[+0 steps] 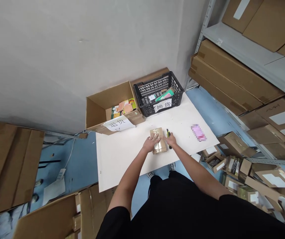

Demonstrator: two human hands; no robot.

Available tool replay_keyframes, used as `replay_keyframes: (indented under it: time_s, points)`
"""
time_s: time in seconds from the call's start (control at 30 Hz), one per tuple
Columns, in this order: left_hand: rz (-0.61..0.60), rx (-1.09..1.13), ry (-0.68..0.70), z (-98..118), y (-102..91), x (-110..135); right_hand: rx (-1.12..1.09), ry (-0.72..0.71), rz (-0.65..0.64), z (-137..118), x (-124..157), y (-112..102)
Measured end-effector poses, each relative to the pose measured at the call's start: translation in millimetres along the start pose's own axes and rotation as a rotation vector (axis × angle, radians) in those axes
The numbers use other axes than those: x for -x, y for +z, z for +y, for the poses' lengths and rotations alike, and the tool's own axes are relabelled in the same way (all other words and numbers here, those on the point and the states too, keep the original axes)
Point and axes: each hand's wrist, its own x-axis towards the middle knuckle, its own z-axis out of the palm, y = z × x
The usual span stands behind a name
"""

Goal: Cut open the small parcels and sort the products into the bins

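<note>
A small brown cardboard box (161,146) with shiny clear tape along it lies on the white table near its front edge. My left hand (150,142) rests on the box's left side and top, fingers spread. Just right of the box, my right hand (171,140) is closed on a yellow and black utility knife (168,133), which points away from me. Whether its blade is out is too small to tell. The fingers of my right hand partly cover the knife's handle.
At the table's (117,159) back stand an open carton (95,113) of packets and a black plastic crate (152,84) with several items, both bearing paper signs. A blurred pink object (198,132) lies to the right. Shelving (247,39) and many cartons (234,166) flank the table.
</note>
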Motion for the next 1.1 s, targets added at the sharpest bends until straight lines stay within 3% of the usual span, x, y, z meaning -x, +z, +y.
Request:
replay_keyframes:
  time_s: [0.07, 0.13, 0.33, 0.43, 0.53, 0.6, 0.7, 0.77, 0.93, 1.1]
  points:
    - [-0.066, 0.000, 0.061, -1.5, 1.3, -10.0, 0.068, 0.004, -0.049, 22.7, 18.1, 5.7]
    - [-0.103, 0.017, 0.016, 2.5, 6.6, -13.0, 0.119, 0.002, -0.040, 30.5, 25.2, 6.1]
    - [-0.021, 0.066, -0.306, 54.7, 31.4, -4.4, 0.238, -0.096, 0.076, -20.5, -11.2, -16.7]
    - [-0.013, 0.088, -0.384, 78.6, 40.6, -5.9, 0.114, -0.208, 0.100, -28.1, -22.5, -26.3]
    - [0.034, 0.088, -0.425, 87.7, 46.3, -9.4, -0.171, -0.147, 0.065, -1.9, -15.6, -35.4]
    - [0.067, 0.075, -0.452, 90.9, 49.4, -12.3, -0.299, -0.086, -0.050, 26.0, -4.0, -41.7]
    - [0.092, 0.050, -0.500, 97.8, 53.7, -17.2, -0.326, -0.070, -0.204, 62.3, 15.8, -49.4]
    - [0.093, 0.040, -0.520, 102.3, 55.5, -20.0, -0.295, -0.074, -0.251, 73.8, 26.0, -52.5]
    - [0.089, 0.030, -0.499, 102.0, 53.0, -20.9, -0.219, -0.091, -0.311, 61.4, 33.8, -55.4]
    - [0.089, 0.060, -0.487, 99.8, 48.2, -16.6, -0.145, -0.005, -0.322, 52.9, 35.5, -62.3]
